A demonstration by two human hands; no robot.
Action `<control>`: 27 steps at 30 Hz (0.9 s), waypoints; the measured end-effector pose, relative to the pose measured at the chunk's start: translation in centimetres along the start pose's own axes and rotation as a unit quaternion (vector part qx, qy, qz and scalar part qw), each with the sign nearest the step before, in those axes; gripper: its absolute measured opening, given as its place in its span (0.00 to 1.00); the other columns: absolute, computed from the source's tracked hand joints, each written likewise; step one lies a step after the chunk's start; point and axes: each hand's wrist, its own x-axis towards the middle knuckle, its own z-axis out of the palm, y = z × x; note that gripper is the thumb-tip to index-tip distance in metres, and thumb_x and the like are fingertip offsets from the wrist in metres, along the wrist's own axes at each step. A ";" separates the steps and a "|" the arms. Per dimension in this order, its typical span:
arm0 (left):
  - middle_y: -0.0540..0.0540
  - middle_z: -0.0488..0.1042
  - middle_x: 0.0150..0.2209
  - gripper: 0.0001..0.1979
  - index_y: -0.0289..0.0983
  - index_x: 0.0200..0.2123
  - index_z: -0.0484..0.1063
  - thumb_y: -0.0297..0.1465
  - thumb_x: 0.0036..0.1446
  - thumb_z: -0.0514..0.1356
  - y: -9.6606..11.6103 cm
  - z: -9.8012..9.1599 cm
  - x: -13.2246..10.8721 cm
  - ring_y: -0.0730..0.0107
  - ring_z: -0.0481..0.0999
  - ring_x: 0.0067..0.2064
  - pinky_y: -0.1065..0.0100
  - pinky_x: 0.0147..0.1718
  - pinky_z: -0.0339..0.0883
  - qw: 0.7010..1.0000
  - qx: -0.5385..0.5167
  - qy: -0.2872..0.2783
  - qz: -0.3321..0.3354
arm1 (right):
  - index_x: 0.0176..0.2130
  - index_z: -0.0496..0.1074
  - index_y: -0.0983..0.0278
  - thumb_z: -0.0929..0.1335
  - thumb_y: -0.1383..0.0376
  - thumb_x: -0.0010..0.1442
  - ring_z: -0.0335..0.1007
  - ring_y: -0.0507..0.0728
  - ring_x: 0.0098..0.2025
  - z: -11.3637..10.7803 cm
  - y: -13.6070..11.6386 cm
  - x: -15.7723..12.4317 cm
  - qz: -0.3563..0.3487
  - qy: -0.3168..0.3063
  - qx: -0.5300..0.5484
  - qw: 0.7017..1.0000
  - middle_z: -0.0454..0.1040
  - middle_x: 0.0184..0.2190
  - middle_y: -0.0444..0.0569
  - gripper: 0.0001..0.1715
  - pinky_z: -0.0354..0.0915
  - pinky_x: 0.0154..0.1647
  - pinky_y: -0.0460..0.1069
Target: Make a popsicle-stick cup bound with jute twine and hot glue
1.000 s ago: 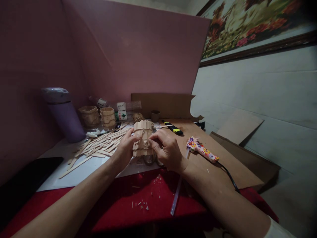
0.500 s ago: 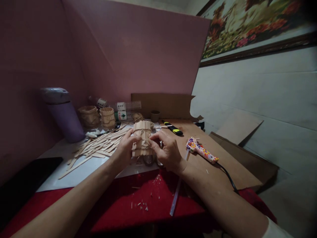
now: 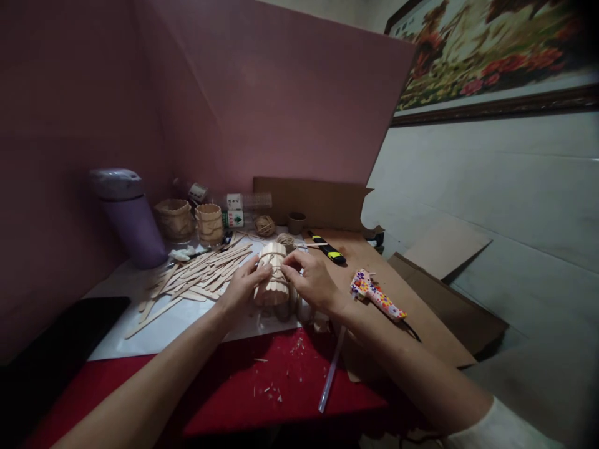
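A small cup made of wooden craft sticks [image 3: 273,292], with twine bands around it, is tilted over the front of the white sheet. My left hand [image 3: 241,285] is closed on its left side, thumb on the front. At its right side the fingertips of my right hand [image 3: 312,277] are pinched together against the surface; whatever they hold is too small to make out. Loose craft sticks [image 3: 199,274] lie in a heap left of the cup. Behind it sits a twine ball [image 3: 264,226].
A floral glue gun [image 3: 379,296] and a black-yellow utility knife [image 3: 330,248] lie on cardboard at right. A clear glue stick [image 3: 331,374] crosses the red cloth [image 3: 224,380]. At left stand two stick cups [image 3: 209,224] and a purple bottle [image 3: 133,227]; a dark flat object [image 3: 70,330] lies nearer.
The cup has tipped, its top leaning away, and sits slightly lower. Both hands stay on it, the right fingertips still pinched at its side. The camera view has shifted a little.
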 end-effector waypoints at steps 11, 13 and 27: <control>0.43 0.79 0.39 0.16 0.36 0.36 0.78 0.36 0.43 0.69 0.0 -2.5 1.8 0.56 0.75 0.45 0.61 0.43 0.67 0.982 0.102 0.149 0.058 | 0.28 0.72 0.62 0.68 0.69 0.59 0.66 0.52 0.27 1.9 -0.7 2.7 0.053 -0.075 -0.006 0.996 0.74 0.25 0.43 0.07 0.59 0.29 0.46; 0.45 0.77 0.33 0.11 0.37 0.32 0.78 0.33 0.42 0.68 0.1 -2.9 2.0 0.57 0.74 0.40 0.62 0.40 0.67 0.972 0.131 0.177 0.084 | 0.28 0.72 0.62 0.68 0.69 0.58 0.66 0.52 0.27 1.9 -1.2 2.9 0.050 -0.082 -0.028 0.995 0.74 0.25 0.43 0.07 0.58 0.28 0.46; 0.46 0.76 0.26 0.05 0.42 0.22 0.79 0.27 0.45 0.65 1.2 -2.4 2.2 0.62 0.71 0.31 0.63 0.33 0.62 0.934 0.291 0.072 0.194 | 0.29 0.72 0.62 0.68 0.67 0.61 0.70 0.55 0.30 1.3 -0.7 2.7 0.056 -0.059 -0.051 0.995 0.76 0.27 0.45 0.08 0.60 0.34 0.48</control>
